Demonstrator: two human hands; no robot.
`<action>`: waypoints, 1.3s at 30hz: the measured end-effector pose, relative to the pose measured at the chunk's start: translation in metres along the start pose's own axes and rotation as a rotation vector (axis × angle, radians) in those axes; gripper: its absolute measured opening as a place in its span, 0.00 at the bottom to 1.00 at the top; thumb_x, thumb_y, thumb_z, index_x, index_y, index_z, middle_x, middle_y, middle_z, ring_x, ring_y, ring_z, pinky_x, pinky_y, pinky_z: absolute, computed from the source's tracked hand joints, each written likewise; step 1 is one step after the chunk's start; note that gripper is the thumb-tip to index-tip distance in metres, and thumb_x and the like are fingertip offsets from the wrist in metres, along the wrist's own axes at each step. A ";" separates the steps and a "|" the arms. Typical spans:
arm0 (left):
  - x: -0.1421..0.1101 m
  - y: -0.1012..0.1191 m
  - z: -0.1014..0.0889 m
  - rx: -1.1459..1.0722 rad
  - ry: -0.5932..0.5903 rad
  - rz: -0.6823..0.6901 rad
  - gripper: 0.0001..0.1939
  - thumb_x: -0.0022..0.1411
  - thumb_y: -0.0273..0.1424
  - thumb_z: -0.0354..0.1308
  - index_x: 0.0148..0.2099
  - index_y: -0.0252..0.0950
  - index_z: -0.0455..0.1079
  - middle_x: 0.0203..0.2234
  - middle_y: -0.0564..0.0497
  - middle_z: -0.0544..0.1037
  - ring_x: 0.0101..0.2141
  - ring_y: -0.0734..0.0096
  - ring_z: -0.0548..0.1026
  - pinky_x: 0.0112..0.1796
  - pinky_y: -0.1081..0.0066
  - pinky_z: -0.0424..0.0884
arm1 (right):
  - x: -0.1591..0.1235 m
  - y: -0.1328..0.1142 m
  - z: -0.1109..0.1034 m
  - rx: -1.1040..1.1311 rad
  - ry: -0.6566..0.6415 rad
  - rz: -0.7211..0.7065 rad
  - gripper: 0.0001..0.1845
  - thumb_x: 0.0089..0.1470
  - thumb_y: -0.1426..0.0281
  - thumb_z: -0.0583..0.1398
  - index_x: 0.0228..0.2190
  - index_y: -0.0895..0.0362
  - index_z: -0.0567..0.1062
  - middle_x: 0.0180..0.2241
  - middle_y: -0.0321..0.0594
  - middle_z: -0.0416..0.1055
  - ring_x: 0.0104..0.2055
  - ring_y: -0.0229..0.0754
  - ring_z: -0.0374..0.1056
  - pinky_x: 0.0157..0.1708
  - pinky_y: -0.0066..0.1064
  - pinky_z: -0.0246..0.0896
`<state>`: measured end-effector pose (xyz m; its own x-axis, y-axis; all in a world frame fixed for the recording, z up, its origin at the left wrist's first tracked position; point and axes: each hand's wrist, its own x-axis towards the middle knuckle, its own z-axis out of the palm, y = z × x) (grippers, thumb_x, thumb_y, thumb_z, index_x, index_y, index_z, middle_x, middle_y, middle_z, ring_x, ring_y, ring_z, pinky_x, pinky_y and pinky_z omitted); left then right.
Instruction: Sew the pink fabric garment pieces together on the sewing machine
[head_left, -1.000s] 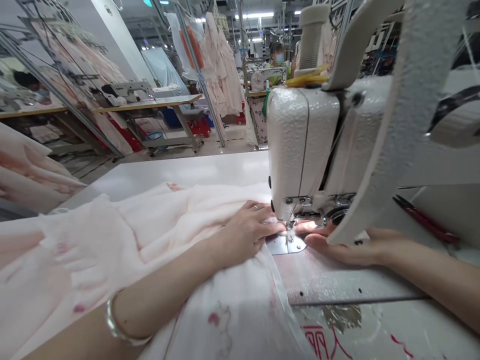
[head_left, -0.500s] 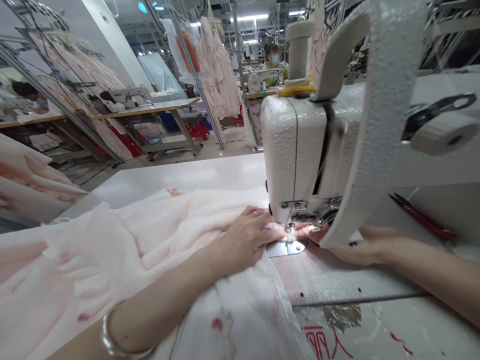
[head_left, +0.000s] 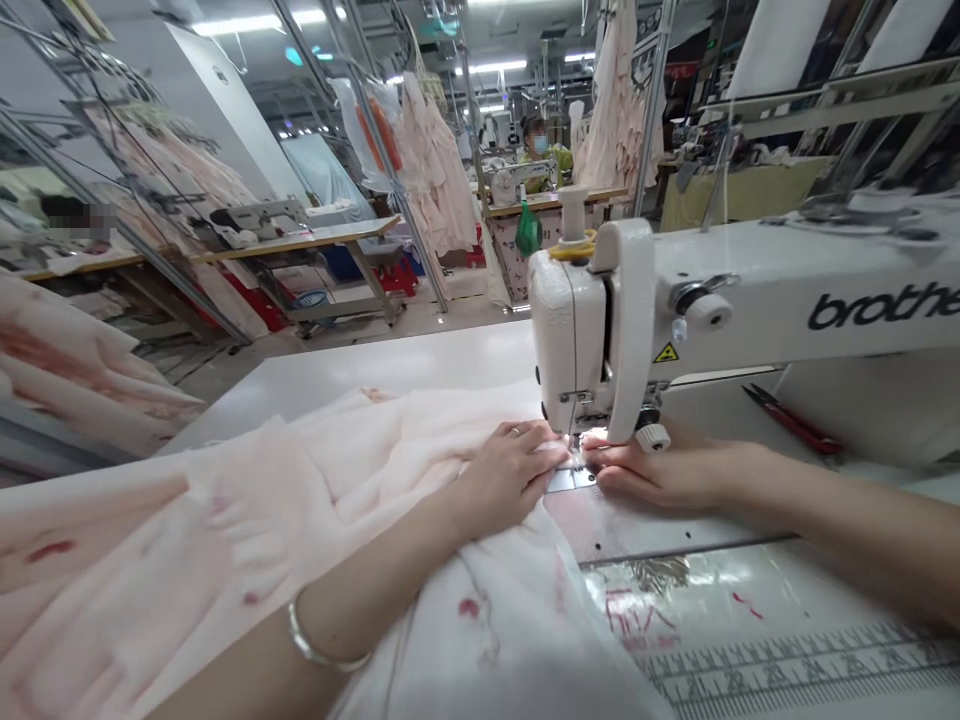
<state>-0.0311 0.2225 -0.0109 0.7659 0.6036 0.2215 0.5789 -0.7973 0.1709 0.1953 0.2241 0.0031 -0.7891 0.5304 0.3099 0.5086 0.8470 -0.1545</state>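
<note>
A white sewing machine [head_left: 750, 300] stands on the white table [head_left: 390, 355]. Pale pink fabric [head_left: 247, 500] with small red prints lies bunched across the table's left side and runs under the needle [head_left: 574, 452]. My left hand [head_left: 510, 470] lies flat on the fabric just left of the needle, fingers stretched out and pressing the cloth down. My right hand [head_left: 660, 470] rests on the machine bed right of the needle, under the machine's arm, fingers extended toward the presser foot and touching the fabric edge.
Red-handled snips [head_left: 791, 420] lie behind the machine bed. A printed ruler [head_left: 795, 665] runs along the table's near edge. Pink garments [head_left: 442, 160] hang on racks beyond. Another person [head_left: 536, 140] sits at a distant sewing station. More work tables [head_left: 300, 215] stand to the left.
The camera has pulled back and up, so the whole machine arm shows. Both hands stay at the needle; the fabric has hardly shifted.
</note>
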 end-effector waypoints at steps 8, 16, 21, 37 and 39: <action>-0.011 0.008 -0.005 0.052 -0.083 -0.190 0.16 0.67 0.32 0.39 0.52 0.47 0.61 0.54 0.61 0.63 0.55 0.79 0.56 0.55 0.72 0.49 | -0.024 -0.097 0.012 -0.076 -0.173 0.221 0.11 0.50 0.64 0.57 0.23 0.57 0.67 0.25 0.41 0.66 0.27 0.46 0.62 0.26 0.36 0.53; -0.058 -0.003 -0.050 0.266 -0.107 -0.871 0.17 0.63 0.35 0.48 0.51 0.33 0.60 0.50 0.42 0.63 0.50 0.57 0.63 0.48 0.50 0.58 | -0.013 -0.094 0.023 0.279 -0.154 0.615 0.10 0.55 0.69 0.48 0.23 0.55 0.60 0.22 0.37 0.64 0.23 0.41 0.61 0.21 0.29 0.49; -0.091 0.047 -0.090 0.117 -0.481 -0.581 0.08 0.59 0.29 0.48 0.38 0.36 0.67 0.32 0.53 0.73 0.32 0.72 0.71 0.33 0.72 0.67 | -0.019 -0.068 0.017 0.537 -0.232 0.718 0.08 0.53 0.68 0.48 0.24 0.54 0.55 0.14 0.30 0.58 0.15 0.35 0.56 0.15 0.25 0.48; -0.106 0.082 -0.120 0.309 -0.787 -0.520 0.15 0.42 0.21 0.52 0.35 0.37 0.71 0.40 0.45 0.71 0.40 0.59 0.68 0.42 0.62 0.59 | -0.022 -0.078 0.008 0.187 -0.240 0.543 0.10 0.44 0.78 0.54 0.19 0.55 0.57 0.20 0.36 0.61 0.22 0.40 0.53 0.20 0.29 0.38; -0.118 0.059 -0.129 0.316 -0.687 -0.638 0.20 0.50 0.19 0.47 0.45 0.36 0.67 0.47 0.45 0.66 0.44 0.62 0.67 0.43 0.64 0.60 | -0.024 -0.081 0.006 0.153 -0.228 0.521 0.11 0.45 0.78 0.53 0.19 0.55 0.56 0.20 0.36 0.61 0.22 0.40 0.53 0.20 0.29 0.37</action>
<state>-0.1234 0.1049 0.0970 0.2229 0.8672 -0.4452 0.9109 -0.3479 -0.2218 0.1708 0.1430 0.0024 -0.5112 0.8580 -0.0498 0.8071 0.4594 -0.3709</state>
